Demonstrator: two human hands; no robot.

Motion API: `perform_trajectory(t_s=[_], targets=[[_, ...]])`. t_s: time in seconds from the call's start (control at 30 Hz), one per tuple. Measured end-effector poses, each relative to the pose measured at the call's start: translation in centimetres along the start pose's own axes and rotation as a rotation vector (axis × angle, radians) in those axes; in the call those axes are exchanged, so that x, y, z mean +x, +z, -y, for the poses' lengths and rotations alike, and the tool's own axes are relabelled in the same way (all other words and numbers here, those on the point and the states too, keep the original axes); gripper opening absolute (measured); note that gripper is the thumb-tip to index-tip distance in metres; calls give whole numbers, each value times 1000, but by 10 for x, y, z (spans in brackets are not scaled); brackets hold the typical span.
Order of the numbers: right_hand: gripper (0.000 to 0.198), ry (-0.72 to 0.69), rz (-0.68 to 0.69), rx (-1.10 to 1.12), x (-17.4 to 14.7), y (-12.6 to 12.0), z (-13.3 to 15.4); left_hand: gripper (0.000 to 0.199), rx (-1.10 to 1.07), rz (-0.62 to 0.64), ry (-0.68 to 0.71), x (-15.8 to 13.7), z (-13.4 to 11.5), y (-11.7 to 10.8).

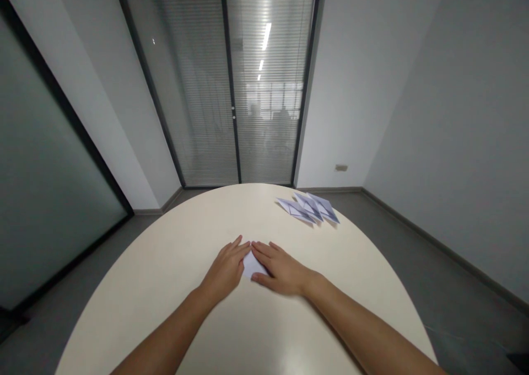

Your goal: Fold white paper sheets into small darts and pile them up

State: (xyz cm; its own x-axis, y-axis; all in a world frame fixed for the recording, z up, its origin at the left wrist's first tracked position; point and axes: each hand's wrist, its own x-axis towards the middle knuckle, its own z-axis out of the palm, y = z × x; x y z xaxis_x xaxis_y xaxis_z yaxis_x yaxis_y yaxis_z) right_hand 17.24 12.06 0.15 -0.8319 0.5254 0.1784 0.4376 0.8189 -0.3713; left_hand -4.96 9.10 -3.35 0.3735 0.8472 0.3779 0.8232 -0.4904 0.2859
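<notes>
A small piece of folded white paper (253, 266) lies on the table between my hands, partly covered by them. My left hand (229, 266) rests along its left edge, fingers stretched out and pointing away from me. From the right, my right hand (281, 267) lies flat across the paper's right side, with its thumb apart from the fingers. The fingertips of both hands come close together at the paper's far corner. How the paper is folded under the fingers is hidden.
Several folded paper pieces (308, 208) lie overlapping near the far right edge of the round, cream-coloured table (157, 287). Beyond the table stand a glass door with blinds (264, 143) and pale walls (467, 116).
</notes>
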Motion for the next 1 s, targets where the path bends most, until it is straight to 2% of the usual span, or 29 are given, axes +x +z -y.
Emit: perform_trajectory(t_s=[0.13,0.27,0.33,0.4,0.47,0.53,0.73,1.0], targets=[[85,155,110,-15,-2,5,-2,54,30,15,-26,0,-1,-1],[82,283,51,-72,-5,3,-10,41,76,-27,-17,-1,-5,-4],[77,263,-6,-91,-6,2,-11,38,97,-42,-27,-1,-6,-6],[73,157,-33,-74,-6,2,-9,36,115,-57,-46,-1,-7,-7],[70,38,-2,-23,-5,3,-6,36,125,-68,-63,-1,-6,-6],[70,-13,48,20,-4,5,-5,35,126,-72,-74,0,-4,-5],[72,108,63,25,-7,6,-16,35,124,-41,-70,-3,4,-4],[69,137,51,22,-9,-1,-15,48,79,100,-40,-13,22,-27]])
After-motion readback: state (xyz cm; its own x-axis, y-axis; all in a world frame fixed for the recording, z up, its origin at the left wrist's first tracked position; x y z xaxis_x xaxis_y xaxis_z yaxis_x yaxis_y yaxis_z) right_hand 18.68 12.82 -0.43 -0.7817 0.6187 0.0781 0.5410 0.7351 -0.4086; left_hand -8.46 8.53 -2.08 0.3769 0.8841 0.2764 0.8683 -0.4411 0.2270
